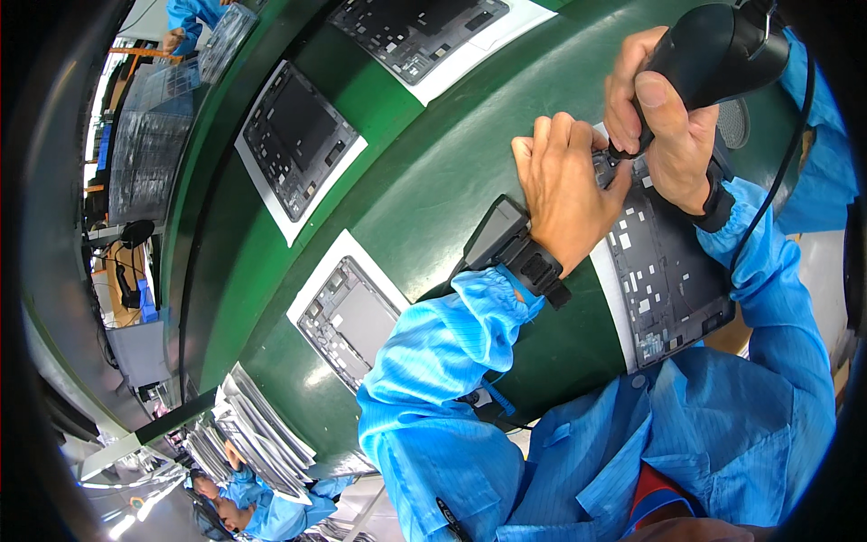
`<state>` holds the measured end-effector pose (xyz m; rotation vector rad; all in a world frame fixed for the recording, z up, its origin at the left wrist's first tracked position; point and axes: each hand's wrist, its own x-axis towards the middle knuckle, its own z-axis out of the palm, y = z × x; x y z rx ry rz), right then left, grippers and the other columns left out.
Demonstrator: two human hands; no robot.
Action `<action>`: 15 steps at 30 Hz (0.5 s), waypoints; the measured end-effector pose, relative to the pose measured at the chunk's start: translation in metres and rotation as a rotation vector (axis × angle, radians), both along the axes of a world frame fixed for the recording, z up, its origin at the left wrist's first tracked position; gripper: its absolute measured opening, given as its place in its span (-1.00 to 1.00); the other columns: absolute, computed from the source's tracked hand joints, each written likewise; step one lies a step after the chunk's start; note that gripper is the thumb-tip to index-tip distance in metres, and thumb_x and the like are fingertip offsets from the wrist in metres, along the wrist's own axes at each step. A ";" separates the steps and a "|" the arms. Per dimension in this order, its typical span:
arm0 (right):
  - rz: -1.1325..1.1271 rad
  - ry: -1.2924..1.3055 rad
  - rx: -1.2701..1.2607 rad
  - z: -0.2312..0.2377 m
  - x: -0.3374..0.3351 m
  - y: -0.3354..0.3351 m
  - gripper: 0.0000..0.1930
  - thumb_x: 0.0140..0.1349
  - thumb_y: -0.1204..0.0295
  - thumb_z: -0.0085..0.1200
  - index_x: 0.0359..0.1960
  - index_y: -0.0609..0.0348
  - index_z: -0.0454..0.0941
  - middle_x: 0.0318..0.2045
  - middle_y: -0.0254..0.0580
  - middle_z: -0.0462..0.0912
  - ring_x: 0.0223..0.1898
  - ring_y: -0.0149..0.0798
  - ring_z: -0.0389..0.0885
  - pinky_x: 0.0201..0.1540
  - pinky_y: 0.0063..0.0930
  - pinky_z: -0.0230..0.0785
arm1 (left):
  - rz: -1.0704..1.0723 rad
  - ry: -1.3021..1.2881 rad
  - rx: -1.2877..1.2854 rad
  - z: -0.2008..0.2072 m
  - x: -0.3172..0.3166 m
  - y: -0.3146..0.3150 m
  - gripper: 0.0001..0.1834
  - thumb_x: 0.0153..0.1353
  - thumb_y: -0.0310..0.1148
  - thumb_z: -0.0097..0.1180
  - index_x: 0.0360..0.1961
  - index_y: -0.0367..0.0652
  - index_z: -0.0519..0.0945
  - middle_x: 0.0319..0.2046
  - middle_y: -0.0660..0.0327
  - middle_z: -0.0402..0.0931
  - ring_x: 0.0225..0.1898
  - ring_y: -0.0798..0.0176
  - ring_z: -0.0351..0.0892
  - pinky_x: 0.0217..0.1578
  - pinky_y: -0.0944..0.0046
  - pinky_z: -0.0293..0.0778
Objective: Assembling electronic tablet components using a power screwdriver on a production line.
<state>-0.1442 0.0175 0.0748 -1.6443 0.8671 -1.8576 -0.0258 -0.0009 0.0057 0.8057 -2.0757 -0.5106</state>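
A long green bench (pixel 433 172) curved across the view — glossy, catching soft overhead light. Stacked trays (pixel 257 434) sat at its near-left end, dark racks (pixel 149 144) stood beyond, and 2 blue-coated co-workers (pixel 262 510) worked nearby.

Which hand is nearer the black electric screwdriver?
Right. The right hand grips the black electric screwdriver, with its tip down at the dark tablet frame. The left hand rests flat on that frame, beside the tip.
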 end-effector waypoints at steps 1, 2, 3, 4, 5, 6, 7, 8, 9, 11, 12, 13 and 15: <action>-0.030 -0.006 0.011 0.001 0.002 0.000 -0.65 0.48 0.16 0.08 -0.20 0.23 0.36 -0.65 -0.35 0.36 -0.70 -0.50 0.28 -0.65 -0.59 0.18 | -0.001 -0.004 0.007 0.000 0.001 -0.001 -0.64 -0.06 -0.28 0.50 -0.38 -0.11 0.51 -0.37 0.21 0.45 -0.22 0.08 0.41 -0.18 0.08 0.16; -0.030 -0.007 0.011 0.000 0.001 0.000 -0.65 0.48 0.16 0.08 -0.20 0.23 0.36 -0.65 -0.35 0.36 -0.70 -0.50 0.28 -0.65 -0.59 0.18 | -0.005 -0.008 0.014 -0.001 0.000 0.000 -0.64 -0.07 -0.28 0.50 -0.38 -0.10 0.51 -0.36 0.21 0.45 -0.21 0.08 0.41 -0.18 0.08 0.16; -0.015 -0.014 0.006 -0.002 -0.001 0.000 -0.65 0.48 0.16 0.10 -0.18 0.24 0.37 -0.65 -0.34 0.36 -0.70 -0.50 0.28 -0.65 -0.59 0.18 | -0.005 -0.008 0.013 -0.001 0.000 0.000 -0.64 -0.07 -0.28 0.50 -0.38 -0.10 0.51 -0.36 0.21 0.45 -0.21 0.08 0.41 -0.18 0.08 0.16; -0.001 -0.021 0.000 -0.004 -0.002 -0.001 -0.65 0.47 0.16 0.11 -0.16 0.24 0.37 -0.64 -0.34 0.37 -0.70 -0.50 0.29 -0.65 -0.59 0.18 | -0.001 -0.001 0.009 -0.001 0.000 0.000 -0.63 -0.07 -0.28 0.51 -0.38 -0.10 0.51 -0.36 0.22 0.45 -0.21 0.08 0.41 -0.18 0.08 0.16; 0.000 -0.021 -0.001 -0.005 -0.001 0.000 -0.65 0.47 0.16 0.11 -0.16 0.24 0.37 -0.64 -0.34 0.37 -0.70 -0.50 0.29 -0.65 -0.59 0.18 | 0.004 0.006 0.005 -0.001 0.000 0.001 -0.63 -0.07 -0.28 0.51 -0.38 -0.10 0.51 -0.37 0.22 0.44 -0.21 0.08 0.41 -0.18 0.08 0.16; -0.004 -0.029 -0.003 -0.005 -0.001 0.000 -0.65 0.47 0.17 0.11 -0.16 0.24 0.37 -0.64 -0.34 0.37 -0.69 -0.50 0.29 -0.65 -0.59 0.18 | 0.005 0.006 0.004 -0.002 0.000 0.001 -0.63 -0.07 -0.28 0.51 -0.38 -0.10 0.51 -0.37 0.22 0.44 -0.21 0.08 0.41 -0.18 0.08 0.16; -0.008 -0.036 -0.006 -0.006 0.000 0.000 -0.66 0.46 0.18 0.12 -0.16 0.24 0.37 -0.64 -0.34 0.37 -0.69 -0.50 0.29 -0.65 -0.59 0.18 | 0.003 0.002 0.005 -0.002 0.000 0.001 -0.63 -0.07 -0.28 0.51 -0.38 -0.10 0.51 -0.37 0.22 0.44 -0.22 0.08 0.41 -0.18 0.08 0.16; -0.008 -0.036 -0.007 -0.007 -0.001 0.000 -0.66 0.46 0.18 0.12 -0.16 0.24 0.37 -0.64 -0.34 0.37 -0.69 -0.50 0.29 -0.65 -0.59 0.18 | 0.000 -0.001 0.007 -0.002 0.001 0.001 -0.63 -0.07 -0.27 0.51 -0.39 -0.10 0.51 -0.37 0.22 0.44 -0.22 0.08 0.41 -0.19 0.08 0.16; -0.001 -0.035 -0.007 -0.008 -0.001 0.001 -0.66 0.47 0.18 0.12 -0.15 0.24 0.37 -0.64 -0.34 0.37 -0.69 -0.50 0.29 -0.65 -0.59 0.18 | 0.000 -0.001 0.006 -0.001 0.001 0.001 -0.63 -0.07 -0.27 0.51 -0.39 -0.10 0.51 -0.37 0.22 0.44 -0.22 0.08 0.41 -0.19 0.08 0.16; 0.006 -0.034 -0.009 -0.008 0.000 0.001 -0.66 0.47 0.18 0.11 -0.14 0.24 0.37 -0.64 -0.34 0.37 -0.68 -0.50 0.29 -0.65 -0.59 0.19 | 0.007 -0.004 -0.003 -0.001 0.002 0.002 -0.63 -0.07 -0.27 0.51 -0.39 -0.10 0.50 -0.38 0.22 0.43 -0.22 0.08 0.41 -0.19 0.08 0.16; 0.001 -0.039 -0.007 -0.008 0.001 0.001 -0.66 0.47 0.19 0.11 -0.14 0.24 0.37 -0.64 -0.34 0.37 -0.68 -0.50 0.29 -0.65 -0.59 0.19 | 0.009 -0.004 -0.005 -0.001 0.002 0.002 -0.63 -0.07 -0.27 0.51 -0.39 -0.10 0.50 -0.38 0.22 0.43 -0.22 0.08 0.41 -0.19 0.08 0.16; -0.003 -0.044 -0.005 -0.008 0.002 0.001 -0.67 0.47 0.19 0.10 -0.14 0.24 0.37 -0.64 -0.34 0.37 -0.68 -0.50 0.29 -0.65 -0.59 0.19 | 0.010 0.001 -0.007 -0.002 0.002 0.002 -0.64 -0.07 -0.27 0.50 -0.40 -0.10 0.50 -0.38 0.22 0.43 -0.23 0.08 0.41 -0.20 0.08 0.16; 0.000 -0.043 0.031 -0.010 -0.001 0.003 -0.67 0.47 0.20 0.10 -0.12 0.26 0.37 -0.64 -0.33 0.37 -0.68 -0.50 0.29 -0.64 -0.58 0.19 | 0.010 0.007 -0.009 -0.002 0.003 0.002 -0.64 -0.06 -0.27 0.50 -0.41 -0.10 0.50 -0.39 0.22 0.43 -0.23 0.09 0.41 -0.20 0.08 0.15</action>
